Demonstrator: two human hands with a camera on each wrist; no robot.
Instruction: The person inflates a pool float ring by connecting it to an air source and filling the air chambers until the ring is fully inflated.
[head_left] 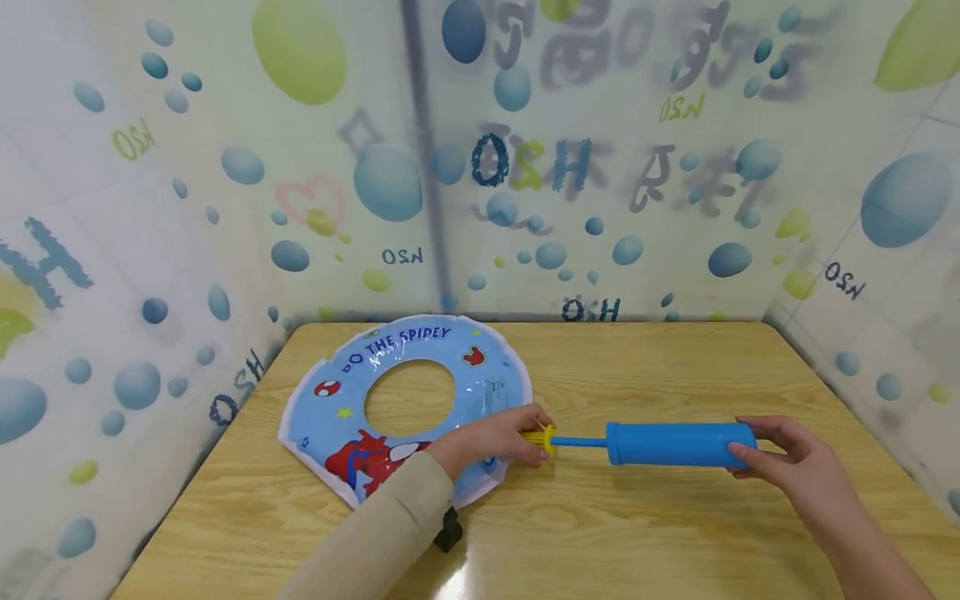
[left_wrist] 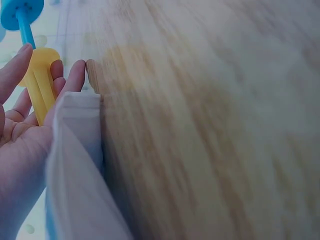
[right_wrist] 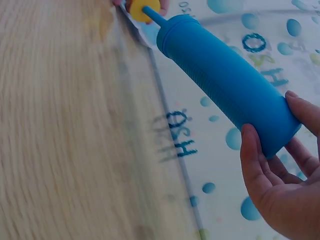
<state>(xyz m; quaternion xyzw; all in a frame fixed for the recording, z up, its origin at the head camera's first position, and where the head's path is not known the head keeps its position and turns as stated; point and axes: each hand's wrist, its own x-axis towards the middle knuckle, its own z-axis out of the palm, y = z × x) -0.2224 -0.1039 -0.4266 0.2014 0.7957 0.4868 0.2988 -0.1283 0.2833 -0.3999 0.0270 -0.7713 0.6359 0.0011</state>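
Note:
A blue hand pump (head_left: 675, 444) lies sideways over the table between the two hands, part of its blue rod drawn out. My left hand (head_left: 510, 435) grips its yellow handle (left_wrist: 41, 82), thumb on one side and fingers on the other. At the far end of the barrel (right_wrist: 230, 80), my right hand (head_left: 798, 462) holds the pump with thumb and fingertips. A flat light-blue swim ring (head_left: 330, 417) with a red cartoon figure lies to the left, partly covered by my left forearm and hand.
The wooden table (head_left: 637, 533) reaches back to a wall (head_left: 645, 275) printed with blue and green bubbles. A small black object (head_left: 448, 532) shows beside the left sleeve (head_left: 382, 533), near the ring's front edge.

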